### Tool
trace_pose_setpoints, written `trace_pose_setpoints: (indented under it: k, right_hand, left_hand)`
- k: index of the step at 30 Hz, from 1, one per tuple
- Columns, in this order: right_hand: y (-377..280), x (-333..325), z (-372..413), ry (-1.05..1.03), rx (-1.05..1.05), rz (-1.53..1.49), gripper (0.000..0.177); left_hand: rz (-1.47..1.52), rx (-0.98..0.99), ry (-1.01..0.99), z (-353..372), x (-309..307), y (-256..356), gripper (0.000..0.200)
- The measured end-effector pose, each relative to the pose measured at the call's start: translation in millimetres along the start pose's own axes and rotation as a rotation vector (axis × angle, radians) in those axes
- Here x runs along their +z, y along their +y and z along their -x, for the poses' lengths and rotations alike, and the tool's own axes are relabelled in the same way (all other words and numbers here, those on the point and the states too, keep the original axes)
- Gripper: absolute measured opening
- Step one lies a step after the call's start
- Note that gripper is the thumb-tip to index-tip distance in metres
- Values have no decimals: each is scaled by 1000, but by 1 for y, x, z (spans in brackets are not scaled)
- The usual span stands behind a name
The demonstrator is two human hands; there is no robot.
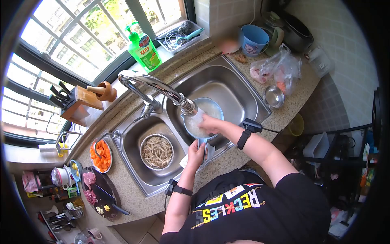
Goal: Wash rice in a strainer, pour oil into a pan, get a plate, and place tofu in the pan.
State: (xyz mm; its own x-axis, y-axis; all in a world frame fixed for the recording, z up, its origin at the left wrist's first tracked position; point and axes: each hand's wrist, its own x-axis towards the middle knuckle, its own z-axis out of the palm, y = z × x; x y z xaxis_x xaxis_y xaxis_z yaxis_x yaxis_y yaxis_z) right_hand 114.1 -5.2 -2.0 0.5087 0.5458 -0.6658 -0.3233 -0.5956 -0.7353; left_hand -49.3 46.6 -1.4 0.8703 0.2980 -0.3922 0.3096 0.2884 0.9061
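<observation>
My left hand point(196, 152) is wrapped round the handle of a light-blue bowl point(219, 110) in the right-hand sink basin. Inside the bowl is something pale and cloudy that I cannot make out. My right hand point(209, 123) dips into the bowl, its fingertips hidden in the contents. Right above stands the head of the chrome faucet point(187, 106), with a whitish stream below it beside my fingers. Left of the bowl, in the smaller sink basin point(136, 130), a round metal bowl point(141, 151) holds pale, finger-like pieces that look like chicken feet.
On the left counter are orange chunks in a dish point(101, 156) and a cutting board point(114, 189) with raw meat and a black knife point(106, 198). A green soap bottle point(145, 53) and knife block point(79, 106) line the window. Plastic bags point(280, 69), a blue bucket point(254, 40) and metal bowl point(274, 96) stand right.
</observation>
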Motion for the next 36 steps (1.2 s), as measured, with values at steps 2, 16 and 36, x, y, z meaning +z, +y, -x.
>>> trace_pose_setpoints:
  k: [2,16,36]
  right_hand:
    - [5,0,-7,-207,18,-547,47]
    - [-5,-6,-8,78,-507,918,37]
    - [-2,-20,-39,299,-280,265,50]
  left_hand:
    - [-33,-7,11,3,-2,1,10]
    - [-28,-26,-123,2,-4,18,10]
    - [8,-30,-81,1,-6,22,11]
